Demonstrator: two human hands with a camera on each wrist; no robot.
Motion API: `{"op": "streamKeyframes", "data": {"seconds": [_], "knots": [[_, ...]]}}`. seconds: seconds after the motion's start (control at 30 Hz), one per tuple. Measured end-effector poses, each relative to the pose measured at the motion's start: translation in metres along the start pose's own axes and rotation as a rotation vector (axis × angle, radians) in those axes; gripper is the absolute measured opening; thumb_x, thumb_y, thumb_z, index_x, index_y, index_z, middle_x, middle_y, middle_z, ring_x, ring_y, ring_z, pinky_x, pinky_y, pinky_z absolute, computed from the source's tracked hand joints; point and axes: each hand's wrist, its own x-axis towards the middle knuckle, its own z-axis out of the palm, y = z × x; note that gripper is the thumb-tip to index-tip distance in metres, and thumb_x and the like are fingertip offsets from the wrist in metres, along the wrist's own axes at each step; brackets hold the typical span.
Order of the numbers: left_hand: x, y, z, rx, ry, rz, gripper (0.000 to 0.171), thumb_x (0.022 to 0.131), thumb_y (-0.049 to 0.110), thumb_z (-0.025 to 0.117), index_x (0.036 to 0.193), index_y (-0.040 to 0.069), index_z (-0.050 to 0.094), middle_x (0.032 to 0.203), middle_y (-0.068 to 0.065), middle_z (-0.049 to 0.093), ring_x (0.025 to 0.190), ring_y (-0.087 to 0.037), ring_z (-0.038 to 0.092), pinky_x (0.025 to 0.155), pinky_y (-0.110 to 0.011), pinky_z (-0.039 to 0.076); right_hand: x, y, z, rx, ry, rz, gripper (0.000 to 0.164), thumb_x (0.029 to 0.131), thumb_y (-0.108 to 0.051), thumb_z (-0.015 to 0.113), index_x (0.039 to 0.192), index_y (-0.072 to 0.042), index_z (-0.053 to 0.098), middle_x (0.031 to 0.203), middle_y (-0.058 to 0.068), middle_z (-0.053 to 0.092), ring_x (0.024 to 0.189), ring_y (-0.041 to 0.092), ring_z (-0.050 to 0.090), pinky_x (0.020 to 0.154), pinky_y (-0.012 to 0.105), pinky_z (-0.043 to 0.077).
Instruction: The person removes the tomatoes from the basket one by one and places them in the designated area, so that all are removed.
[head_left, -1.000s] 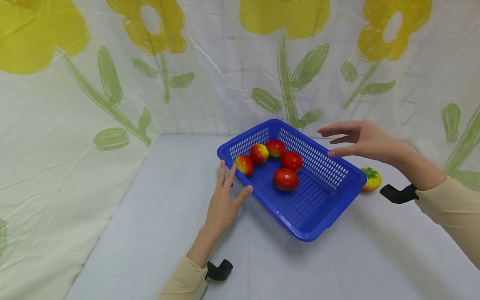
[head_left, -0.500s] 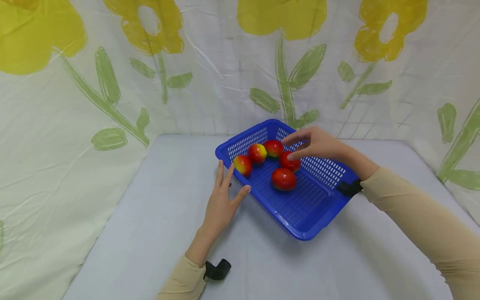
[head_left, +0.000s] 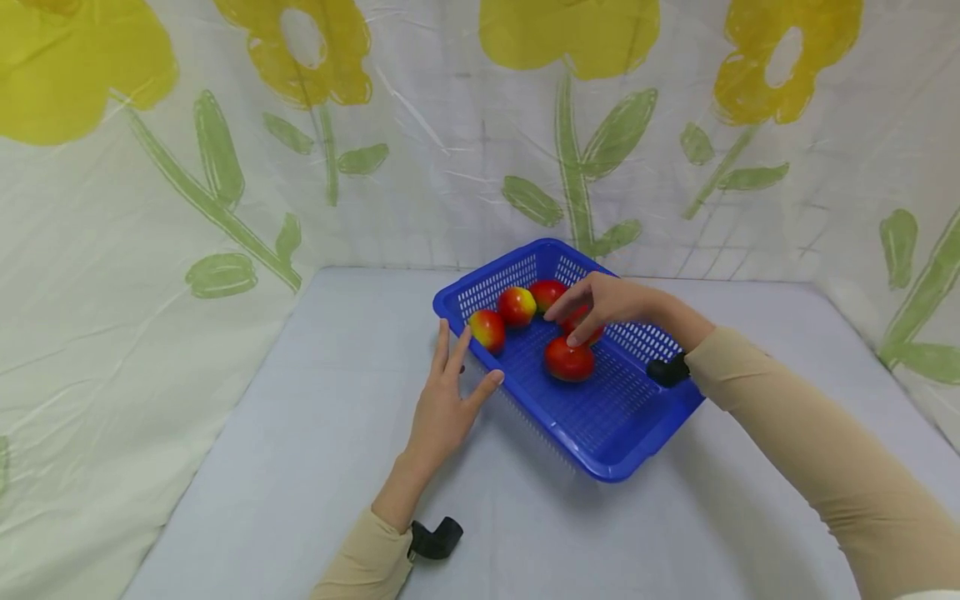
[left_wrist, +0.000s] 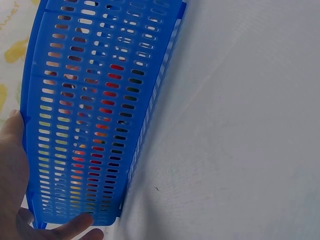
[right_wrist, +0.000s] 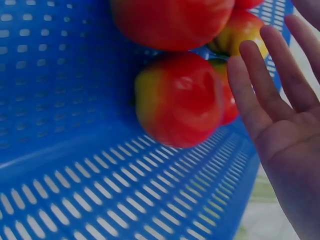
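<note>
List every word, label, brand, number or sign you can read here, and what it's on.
"ower": on the flower-patterned sheet, top left of the left wrist view; faint, tilted, at the picture's edge and possibly cut off, so tentative.
No legible text on the blue slotted basket, tomato-like fruit or black wrist cameras.

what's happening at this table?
A person's left hand steadies or touches the near-left rim of a blue basket on the table. The right hand is over the basket, fingers spread above the fruits. Five red or red-and-yellow ones lie inside; neither hand is gripping one. Whether the right thumb touches one is unclear.
</note>
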Motion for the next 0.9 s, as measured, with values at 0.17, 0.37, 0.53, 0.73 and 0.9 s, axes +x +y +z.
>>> {"op": "streamKeyframes", "data": {"seconds": [0.17, 0.37, 0.53, 0.73, 0.9], "knots": [[0.000, 0.000, 0.000, -0.006, 0.001, 0.005, 0.081, 0.092, 0.061, 0.056, 0.158, 0.023, 0.026, 0.164, 0.003, -0.001, 0.121, -0.032, 0.056, 0.087, -0.049, 0.050, 0.006, 0.008, 0.005, 0.035, -0.077, -0.007, 0.047, 0.079, -0.006, 0.083, 0.124, -0.005, 0.069, 0.127, 0.020, 0.062, 0.120, 0.037, 0.055, 0.089, 0.039, 0.051], [0.000, -0.001, 0.000, -0.009, 0.009, 0.018, 0.081, 0.092, 0.061, 0.056, 0.158, 0.024, 0.026, 0.164, 0.001, 0.000, 0.119, -0.033, 0.057, 0.084, -0.048, 0.052, 0.010, 0.009, 0.010, 0.023, -0.130, -0.026, 0.050, 0.078, 0.003, 0.081, 0.125, 0.003, 0.065, 0.126, 0.022, 0.062, 0.115, 0.031, 0.060, 0.090, 0.040, 0.050], [0.000, -0.001, 0.000, -0.005, 0.007, 0.014, 0.081, 0.092, 0.062, 0.056, 0.158, 0.026, 0.025, 0.164, 0.002, 0.000, 0.118, -0.031, 0.057, 0.081, -0.046, 0.054, 0.013, 0.013, 0.014, 0.045, -0.134, -0.034, 0.047, 0.081, 0.001, 0.079, 0.125, 0.005, 0.064, 0.125, 0.021, 0.063, 0.115, 0.029, 0.061, 0.090, 0.039, 0.050], [0.000, 0.001, 0.000, 0.000, 0.006, 0.001, 0.081, 0.092, 0.062, 0.056, 0.158, 0.027, 0.025, 0.164, 0.003, 0.000, 0.119, -0.030, 0.057, 0.082, -0.046, 0.053, 0.020, 0.015, 0.018, 0.037, -0.078, -0.042, 0.044, 0.083, -0.003, 0.079, 0.124, 0.005, 0.065, 0.119, 0.012, 0.068, 0.112, 0.026, 0.063, 0.088, 0.036, 0.051], [-0.001, 0.002, -0.001, 0.013, 0.005, -0.007, 0.081, 0.092, 0.063, 0.055, 0.158, 0.028, 0.024, 0.164, 0.002, 0.000, 0.119, -0.028, 0.057, 0.083, -0.045, 0.053, 0.027, 0.012, 0.022, -0.002, -0.041, -0.042, 0.042, 0.083, -0.008, 0.080, 0.122, 0.003, 0.067, 0.116, 0.007, 0.069, 0.110, 0.023, 0.064, 0.090, 0.035, 0.050]]}}
